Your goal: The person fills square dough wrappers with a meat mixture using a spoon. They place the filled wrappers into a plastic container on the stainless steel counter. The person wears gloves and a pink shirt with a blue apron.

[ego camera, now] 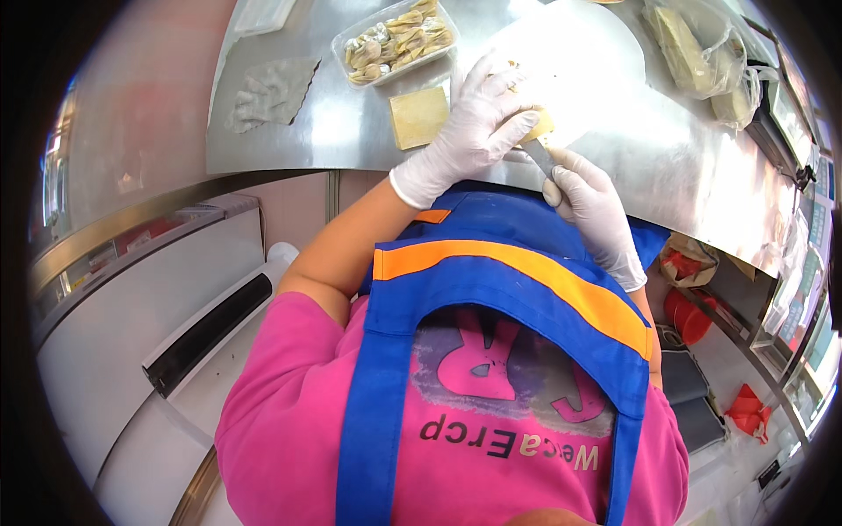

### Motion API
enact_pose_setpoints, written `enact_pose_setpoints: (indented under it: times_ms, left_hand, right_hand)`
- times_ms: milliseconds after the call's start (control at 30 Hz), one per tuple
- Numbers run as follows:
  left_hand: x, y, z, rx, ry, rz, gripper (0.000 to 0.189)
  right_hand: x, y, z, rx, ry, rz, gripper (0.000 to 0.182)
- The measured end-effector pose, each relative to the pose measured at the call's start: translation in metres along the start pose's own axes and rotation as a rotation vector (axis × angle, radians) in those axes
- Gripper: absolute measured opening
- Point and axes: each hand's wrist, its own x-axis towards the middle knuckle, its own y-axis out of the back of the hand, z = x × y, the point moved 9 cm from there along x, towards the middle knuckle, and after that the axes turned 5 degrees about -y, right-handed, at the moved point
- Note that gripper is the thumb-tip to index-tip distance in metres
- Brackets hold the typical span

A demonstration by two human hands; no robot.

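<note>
My left hand, in a thin white glove, lies over the metal counter, its thumb and fingers against a small yellow wrapper. In my gloved right hand is a flat metal spatula or blade, whose far end meets the wrapper's near edge. Left of my left hand sits a square stack of yellow dough wrappers. Behind that stack, a clear plastic tray holds several folded dumplings. Glare hides much of what lies beyond my fingers.
A grey cloth lies on the counter at the left. Clear plastic bags with yellowish blocks stand at the far right, beside a dark device. The counter's near edge runs just before my body. A white round surface shines behind my hands.
</note>
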Motion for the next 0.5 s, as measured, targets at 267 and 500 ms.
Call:
enact_pose_setpoints:
  times_ms: [267, 500]
  left_hand:
    - [-0.01, -0.017, -0.031, -0.979, 0.729, 0.197, 0.019]
    - [-0.024, -0.035, -0.038, -1.454, 0.841, 0.314, 0.016]
  right_hand:
    - [-0.006, -0.011, -0.009, 0.16, -0.009, -0.066, 0.039]
    - [0.001, -0.022, -0.012, 0.084, 0.062, -0.025, 0.037]
